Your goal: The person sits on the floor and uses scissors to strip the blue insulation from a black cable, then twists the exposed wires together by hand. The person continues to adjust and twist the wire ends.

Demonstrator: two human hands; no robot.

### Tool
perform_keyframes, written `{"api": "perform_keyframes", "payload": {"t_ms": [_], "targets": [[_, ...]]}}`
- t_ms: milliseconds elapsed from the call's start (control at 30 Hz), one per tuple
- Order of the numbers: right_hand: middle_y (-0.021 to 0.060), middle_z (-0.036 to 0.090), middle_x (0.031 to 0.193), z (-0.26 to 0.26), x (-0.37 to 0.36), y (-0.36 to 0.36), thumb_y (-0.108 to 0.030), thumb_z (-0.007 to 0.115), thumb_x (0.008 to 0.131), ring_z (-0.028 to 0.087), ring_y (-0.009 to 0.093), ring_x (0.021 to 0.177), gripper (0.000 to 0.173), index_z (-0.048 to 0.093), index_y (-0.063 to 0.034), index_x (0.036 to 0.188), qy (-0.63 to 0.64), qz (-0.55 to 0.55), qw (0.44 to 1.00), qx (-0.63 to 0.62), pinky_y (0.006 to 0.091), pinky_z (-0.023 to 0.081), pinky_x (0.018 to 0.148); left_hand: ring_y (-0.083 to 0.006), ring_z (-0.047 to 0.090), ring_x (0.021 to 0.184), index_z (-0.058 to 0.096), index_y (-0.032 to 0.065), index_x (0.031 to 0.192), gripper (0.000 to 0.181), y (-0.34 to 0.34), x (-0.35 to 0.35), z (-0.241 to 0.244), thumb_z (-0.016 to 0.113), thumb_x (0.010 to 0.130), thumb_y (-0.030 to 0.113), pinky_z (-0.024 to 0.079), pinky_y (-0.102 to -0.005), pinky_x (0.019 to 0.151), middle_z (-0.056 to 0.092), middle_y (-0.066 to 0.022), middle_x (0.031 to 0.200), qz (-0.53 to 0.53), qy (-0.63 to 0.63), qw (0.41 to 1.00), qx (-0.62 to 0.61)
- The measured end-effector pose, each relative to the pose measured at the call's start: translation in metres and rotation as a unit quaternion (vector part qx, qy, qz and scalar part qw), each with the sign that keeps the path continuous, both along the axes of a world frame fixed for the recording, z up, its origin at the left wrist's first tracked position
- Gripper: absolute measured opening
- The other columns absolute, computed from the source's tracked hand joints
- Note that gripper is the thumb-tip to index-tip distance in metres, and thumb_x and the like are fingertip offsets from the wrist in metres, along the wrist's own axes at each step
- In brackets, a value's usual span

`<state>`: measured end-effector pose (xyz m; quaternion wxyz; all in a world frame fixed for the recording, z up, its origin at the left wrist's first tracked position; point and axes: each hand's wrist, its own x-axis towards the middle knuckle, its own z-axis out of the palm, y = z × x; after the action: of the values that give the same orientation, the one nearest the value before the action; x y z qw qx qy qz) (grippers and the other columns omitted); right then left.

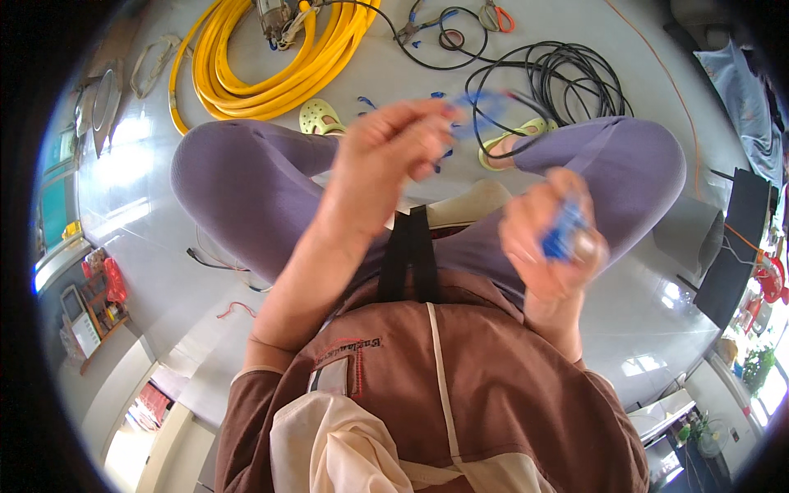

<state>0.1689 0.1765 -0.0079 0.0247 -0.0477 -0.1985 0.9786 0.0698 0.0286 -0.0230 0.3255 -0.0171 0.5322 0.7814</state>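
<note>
My left hand point(394, 138) reaches out over the floor with thumb and forefinger pinched together on blurred blue wire point(484, 108). That wire runs to the end of a black cable point(524, 98), where a spot of red shows. My right hand point(551, 234), closer to my body and above the right thigh, is closed around a blue object point(562, 231); motion blur hides what it is. The rest of the black cable point(570, 74) lies in a loose coil past the right shoe. Small blue pieces point(365, 101) are scattered on the floor between the shoes.
A coiled yellow hose point(246, 101) lies at the far left. Beyond my hands are pliers point(410, 31), a roll of tape point(452, 40) and scissors with orange-red handles point(504, 20). A thin orange cord point(669, 58) crosses the floor at right. My knees flank the work area.
</note>
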Motion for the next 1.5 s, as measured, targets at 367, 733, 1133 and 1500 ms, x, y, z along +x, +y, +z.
{"api": "perform_keyframes", "payload": {"t_ms": [367, 733, 1133, 1500], "targets": [[0.0146, 0.056, 0.089, 0.013, -0.005, 0.017, -0.022, 0.049, 0.088, 0.054, 0.02, 0.072, 0.017, 0.044, -0.0071, 0.091, -0.021, -0.141, 0.962, 0.233, 0.0278, 0.042, 0.059, -0.0085, 0.047, 0.064, 0.055, -0.0047, 0.106, 0.028, -0.012, 0.004, 0.018, 0.049, 0.089, 0.016, 0.038, -0.0203, 0.057, 0.056, -0.0052, 0.085, -0.036, -0.061, 0.991, 0.114], [0.0086, 0.057, 0.082, -0.007, -0.001, 0.011, -0.022, 0.055, 0.086, 0.051, 0.013, 0.065, 0.02, 0.054, -0.0042, 0.095, -0.126, -0.071, 0.941, 0.305, 0.023, 0.039, 0.055, -0.0138, 0.05, 0.068, 0.05, -0.0057, 0.112, 0.036, -0.022, -0.007, 0.015, 0.044, 0.089, 0.021, 0.04, -0.0244, 0.06, 0.058, -0.0126, 0.092, -0.035, -0.104, 0.982, 0.156], [0.0011, 0.055, 0.069, -0.041, -0.028, -0.006, -0.006, 0.059, 0.082, 0.054, 0.01, 0.057, 0.009, 0.05, -0.0068, 0.079, -0.228, 0.046, 0.933, 0.275, 0.0203, 0.043, 0.052, -0.0106, 0.048, 0.063, 0.052, -0.0011, 0.107, 0.026, -0.028, -0.02, 0.004, 0.048, 0.088, 0.015, 0.038, -0.0204, 0.053, 0.058, -0.0114, 0.087, 0.011, -0.056, 0.989, 0.137], [0.005, 0.057, 0.084, -0.088, -0.067, -0.03, 0.002, 0.06, 0.073, 0.057, 0.01, 0.073, 0.023, 0.059, -0.0014, 0.095, -0.116, 0.016, 0.793, 0.597, 0.0207, 0.046, 0.067, -0.0085, 0.049, 0.063, 0.054, -0.0009, 0.102, 0.022, -0.043, -0.038, -0.004, 0.056, 0.083, 0.009, 0.039, -0.0195, 0.056, 0.057, -0.0089, 0.086, 0.023, -0.027, 0.99, 0.136]]}}
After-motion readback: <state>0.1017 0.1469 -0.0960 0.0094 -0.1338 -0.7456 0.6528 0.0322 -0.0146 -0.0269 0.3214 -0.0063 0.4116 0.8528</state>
